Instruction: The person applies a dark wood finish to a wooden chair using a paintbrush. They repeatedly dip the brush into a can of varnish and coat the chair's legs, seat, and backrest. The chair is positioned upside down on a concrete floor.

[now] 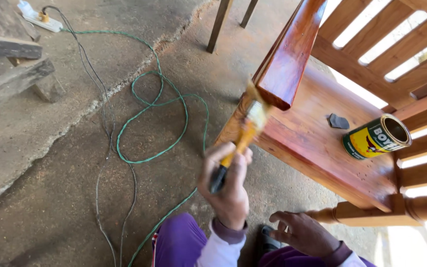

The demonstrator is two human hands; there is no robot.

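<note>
The left hand point(228, 190) is gripping a paintbrush point(240, 141), its fingers point(218, 155) curling tight around the dark lower end of the handle, so the yellow part of the handle is rising out above the knuckles and the pale bristle head is standing well clear of the fingers. The bristles are blurring against the front corner of a wooden chair point(322, 133), just under the near end of its glossy reddish armrest point(290, 54), and appear to be touching the wood there. The right hand point(305, 232) is hanging low beside the chair's turned front rail, holding nothing, with its fingers loosely spreading and pointing toward the floor. On the chair seat, 1 open yellow and green can point(374, 138) is lying tilted on its side, with a small dark scrap point(338, 121) sitting just beside it. Across the concrete floor point(65, 163), a green cable point(154, 118) is looping beside thinner dark wires, all running toward a white power strip point(38, 17) near some rough timber point(11, 69). Purple trousers and white sleeves are showing at the bottom edge.
</note>
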